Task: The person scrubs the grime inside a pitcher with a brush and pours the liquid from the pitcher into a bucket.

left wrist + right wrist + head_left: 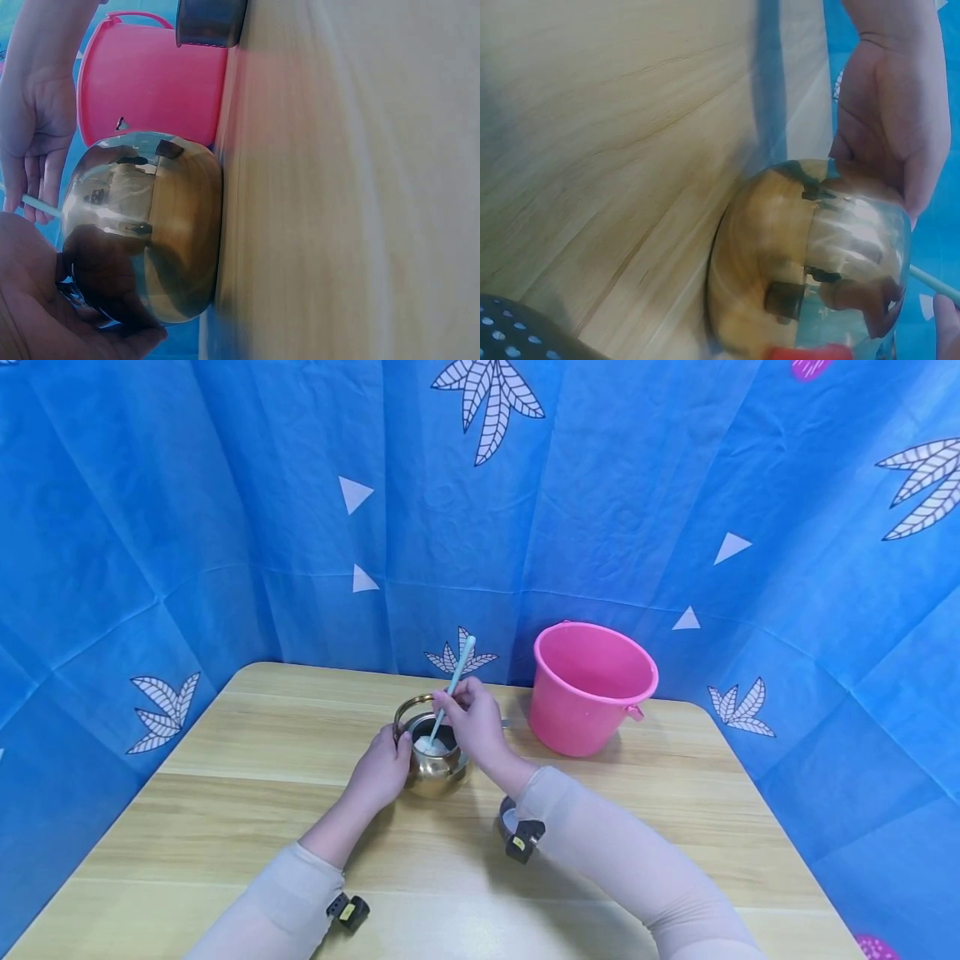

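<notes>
A shiny gold metal teapot [435, 774] with a raised loop handle [401, 712] stands on the wooden table. My left hand [384, 764] grips its left side, the thumb near the rim; in the left wrist view the fingers of the left hand [45, 300] curve round and under the handle side. Above the opening, my right hand [476, 718] pinches a thin pale-green stick [457, 672] between thumb and fingers. The stick slants down into the teapot, where its white end [429, 746] shows inside the mouth. Most of the spout is hidden behind the right hand.
A pink bucket [573, 718] stands at the back right of the table [300, 727]. Beneath my right wrist sits a small round metal container [507, 814], partly covered by the sleeve; a dark perforated surface [517, 330] shows in the right wrist view. Blue patterned cloth [465, 527] surrounds the table.
</notes>
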A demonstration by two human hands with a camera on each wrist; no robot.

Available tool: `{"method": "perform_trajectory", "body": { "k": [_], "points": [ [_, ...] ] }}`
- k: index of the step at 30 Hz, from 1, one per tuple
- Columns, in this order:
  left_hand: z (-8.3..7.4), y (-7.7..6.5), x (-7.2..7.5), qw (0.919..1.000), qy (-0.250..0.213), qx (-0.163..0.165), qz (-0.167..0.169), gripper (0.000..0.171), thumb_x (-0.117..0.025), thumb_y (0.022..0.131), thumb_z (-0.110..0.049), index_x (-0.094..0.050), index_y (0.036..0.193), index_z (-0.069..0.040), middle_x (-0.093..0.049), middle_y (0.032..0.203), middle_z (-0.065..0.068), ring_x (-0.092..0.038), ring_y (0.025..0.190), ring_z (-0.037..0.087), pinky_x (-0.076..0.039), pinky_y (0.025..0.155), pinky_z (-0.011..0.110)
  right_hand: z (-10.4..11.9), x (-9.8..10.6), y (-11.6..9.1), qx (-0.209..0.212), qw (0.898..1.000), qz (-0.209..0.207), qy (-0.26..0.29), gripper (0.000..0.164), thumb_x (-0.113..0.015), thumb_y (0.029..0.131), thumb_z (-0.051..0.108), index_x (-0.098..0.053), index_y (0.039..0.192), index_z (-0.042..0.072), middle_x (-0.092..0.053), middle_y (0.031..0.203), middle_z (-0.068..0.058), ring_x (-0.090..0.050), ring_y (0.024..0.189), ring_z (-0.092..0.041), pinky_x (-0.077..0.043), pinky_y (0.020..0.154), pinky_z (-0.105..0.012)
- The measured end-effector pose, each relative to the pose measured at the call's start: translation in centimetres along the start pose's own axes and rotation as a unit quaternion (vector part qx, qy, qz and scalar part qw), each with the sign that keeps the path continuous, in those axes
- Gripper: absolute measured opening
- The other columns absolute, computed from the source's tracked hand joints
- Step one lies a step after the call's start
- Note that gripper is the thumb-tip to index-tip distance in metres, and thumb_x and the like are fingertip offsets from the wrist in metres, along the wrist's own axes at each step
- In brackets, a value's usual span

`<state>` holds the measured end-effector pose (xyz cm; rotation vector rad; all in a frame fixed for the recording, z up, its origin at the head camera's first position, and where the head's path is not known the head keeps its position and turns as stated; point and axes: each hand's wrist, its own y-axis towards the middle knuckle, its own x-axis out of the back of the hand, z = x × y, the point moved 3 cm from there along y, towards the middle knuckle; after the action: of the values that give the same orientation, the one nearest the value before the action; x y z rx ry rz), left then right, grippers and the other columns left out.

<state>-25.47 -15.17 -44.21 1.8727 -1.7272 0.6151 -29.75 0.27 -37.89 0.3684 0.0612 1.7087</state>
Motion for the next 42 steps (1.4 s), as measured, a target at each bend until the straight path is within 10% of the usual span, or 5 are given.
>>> {"method": "perform_trajectory", "body": {
  "k": [42],
  "points": [
    [-0.16,-0.14,0.10,1.0000,0.003,0.006,0.006,0.058,-0.029,0.109,-0.033,-0.034,0.145,0.012,-0.045,0.142,0.036,-0.044,0.133,0.049,-0.036,0.110,0.059,-0.90,-0.01,0.09,-0.009,0.996,-0.061,0.069,0.016,-0.065,0.097,0.009,-0.054,0.100,-0.002,-0.071,0.095,-0.020,-0.070,0.092,-0.032,-0.061,0.077,-0.031]
  ]
}}
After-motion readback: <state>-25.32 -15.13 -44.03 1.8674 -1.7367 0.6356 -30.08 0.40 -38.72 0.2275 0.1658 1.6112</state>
